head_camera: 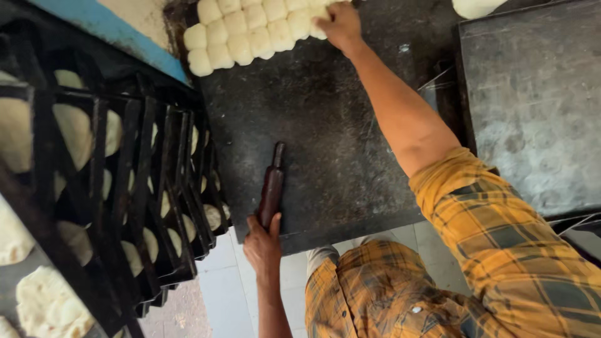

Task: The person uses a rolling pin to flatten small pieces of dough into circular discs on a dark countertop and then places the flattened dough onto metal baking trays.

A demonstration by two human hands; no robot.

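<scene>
Here the left hand (pixel 263 243) grips a rolling pin (pixel 272 185); the right hand (pixel 338 25) touches dough balls (pixel 250 31).

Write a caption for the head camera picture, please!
Left hand holds rolling pin; right hand touches dough balls.

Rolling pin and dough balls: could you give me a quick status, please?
Left hand grips rolling pin on dark slab. Right hand on dough balls at far edge. Nothing between them.

Dough balls (pixel 250 31) behind rolling pin (pixel 272 185)
</scene>
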